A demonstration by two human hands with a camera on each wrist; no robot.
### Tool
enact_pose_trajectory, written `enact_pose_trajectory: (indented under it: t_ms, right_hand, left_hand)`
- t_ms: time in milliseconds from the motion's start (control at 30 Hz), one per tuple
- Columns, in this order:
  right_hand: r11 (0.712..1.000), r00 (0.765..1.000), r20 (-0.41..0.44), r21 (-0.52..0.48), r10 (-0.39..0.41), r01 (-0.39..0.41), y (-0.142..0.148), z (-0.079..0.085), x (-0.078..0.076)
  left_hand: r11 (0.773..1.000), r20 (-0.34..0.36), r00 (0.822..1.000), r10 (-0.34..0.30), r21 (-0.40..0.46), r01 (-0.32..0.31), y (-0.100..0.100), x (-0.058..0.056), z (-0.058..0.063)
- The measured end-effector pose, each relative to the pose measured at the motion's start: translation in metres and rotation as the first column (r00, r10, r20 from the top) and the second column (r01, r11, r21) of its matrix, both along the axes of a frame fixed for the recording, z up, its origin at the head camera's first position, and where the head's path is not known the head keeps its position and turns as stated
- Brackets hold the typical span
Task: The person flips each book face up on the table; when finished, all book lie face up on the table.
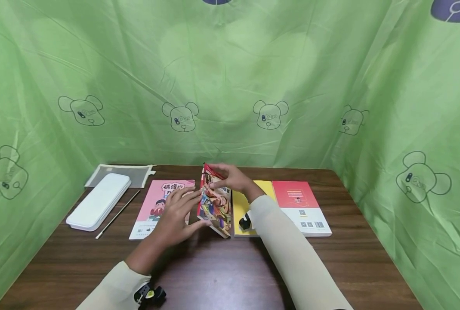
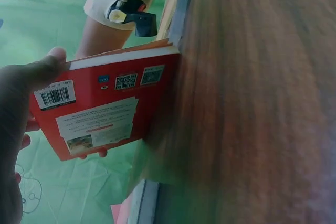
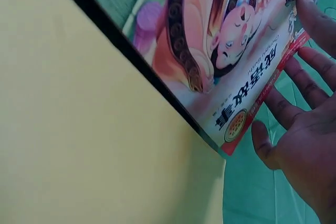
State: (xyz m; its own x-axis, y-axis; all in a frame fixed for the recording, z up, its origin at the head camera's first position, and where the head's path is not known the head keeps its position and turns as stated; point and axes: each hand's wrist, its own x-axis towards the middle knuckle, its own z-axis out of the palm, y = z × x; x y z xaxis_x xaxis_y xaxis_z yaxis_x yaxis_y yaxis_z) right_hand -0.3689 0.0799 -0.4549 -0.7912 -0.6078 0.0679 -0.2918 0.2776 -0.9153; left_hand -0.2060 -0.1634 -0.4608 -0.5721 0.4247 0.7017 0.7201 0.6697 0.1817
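A red storybook with an illustrated cover stands tilted on its edge, between the two hands. The right hand pinches its far upper part, thumb on the front cover and fingers behind. In the right wrist view, that hand's fingers lie along the storybook's red edge. My left hand is at the other side, fingers extended and touching the storybook. Its thumb rests near the corner by the barcode in the left wrist view, where the red back cover faces the camera.
To the left lie a pink book, a thin stick-like pen or pencil, a white case and a mesh pouch. On the right are a yellow book and a red-and-white book. Green curtain surrounds the wooden table.
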Motion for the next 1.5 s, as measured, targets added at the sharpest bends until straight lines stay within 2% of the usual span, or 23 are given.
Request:
enact_pose_trajectory:
  t_ms: [300, 733, 900, 1167, 1367, 1500]
  right_hand:
    - [0.994, 0.999, -0.033, 0.100, -0.030, 0.033, -0.005, -0.002, 0.002]
    - [0.984, 0.997, -0.068, 0.171, -0.028, 0.040, -0.014, -0.009, 0.000]
    - [0.980, 0.996, -0.079, 0.195, -0.029, 0.044, -0.018, -0.009, 0.000]
    - [0.972, 0.995, -0.091, 0.231, -0.028, 0.049, -0.025, -0.012, 0.001]
    - [0.947, 0.995, -0.098, 0.316, -0.022, 0.052, -0.031, -0.017, -0.001]
    - [0.941, 0.995, -0.101, 0.334, -0.023, 0.055, -0.032, -0.017, -0.001]
  left_hand:
    - [0.999, -0.022, 0.999, 0.030, 0.019, -0.029, 0.000, 0.002, -0.015]
    - [0.996, -0.013, 0.997, 0.070, 0.053, -0.069, -0.002, 0.005, -0.023]
    - [0.994, 0.036, 0.993, 0.109, 0.026, -0.110, -0.005, 0.007, -0.023]
    - [0.986, 0.147, 0.975, 0.169, -0.031, -0.167, -0.006, 0.012, -0.021]
    - [0.987, 0.133, 0.979, 0.155, -0.064, -0.148, -0.011, 0.009, -0.023]
    - [0.987, 0.115, 0.983, 0.143, -0.085, -0.134, -0.013, 0.005, -0.026]
